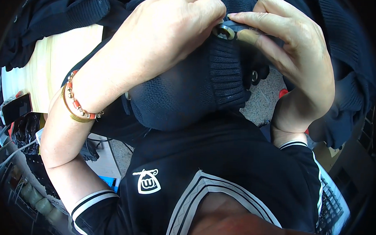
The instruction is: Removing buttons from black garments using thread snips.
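Observation:
A dark navy knitted garment (176, 96) with a ribbed band (227, 73) is bunched in front of my chest. My left hand (175, 28) is closed, its fingertips pinching the knit at the top of the view. Close to its right, my right hand (292, 34) has thumb and fingers closed round a flat grey piece. Beside the right thumb sits a small metal ring (224, 32) with a dark middle, against the ribbed band; I cannot tell what tool or fitting these belong to. The fingertips of both hands nearly meet, partly hiding the knit there.
More dark knitwear lies at the far left (70, 18) and down the right side (344, 99). A pale board (60, 61) is at the left, with a dark phone (16, 109) by its near corner. Speckled floor (260, 104) shows beyond the garment. Cables and bags clutter the lower left.

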